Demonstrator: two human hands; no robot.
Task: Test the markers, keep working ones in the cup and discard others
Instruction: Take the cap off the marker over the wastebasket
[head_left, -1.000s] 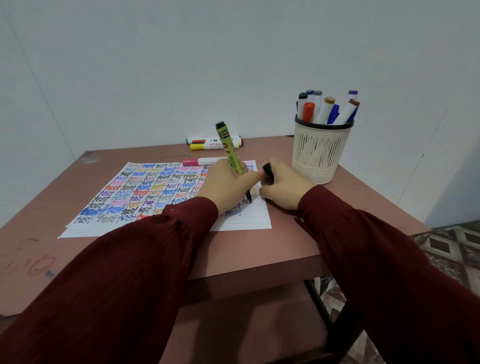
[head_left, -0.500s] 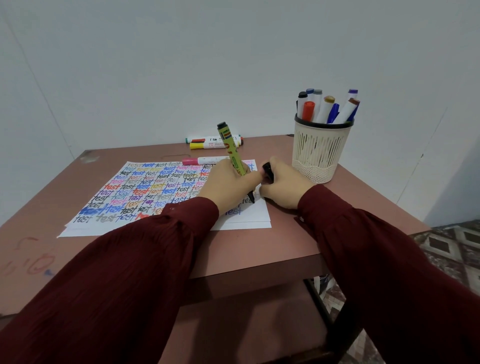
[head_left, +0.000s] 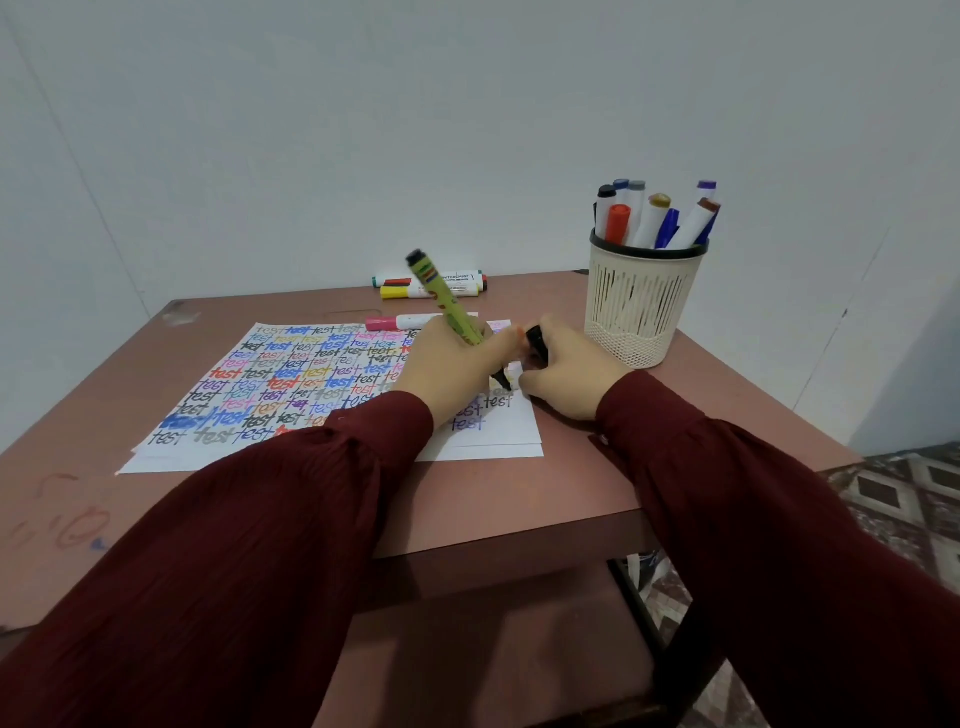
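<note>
The green marker (head_left: 447, 301) stands tilted, its dark tip down on the right part of the paper (head_left: 291, 384), with the left hand (head_left: 447, 374) curled tightly round its barrel. Just to the right, the right hand (head_left: 566, 379) pinches a black cap (head_left: 536, 343). The cup (head_left: 639, 306) of markers stands at the far right of the table (head_left: 571, 493).

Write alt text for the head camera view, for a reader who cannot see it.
A person's left hand holds a green marker, tip on a paper sheet covered in coloured "test" words; the right hand holds a black cap beside it. A slotted cup of markers stands at the right of the table, and loose markers lie beyond the paper.
</note>
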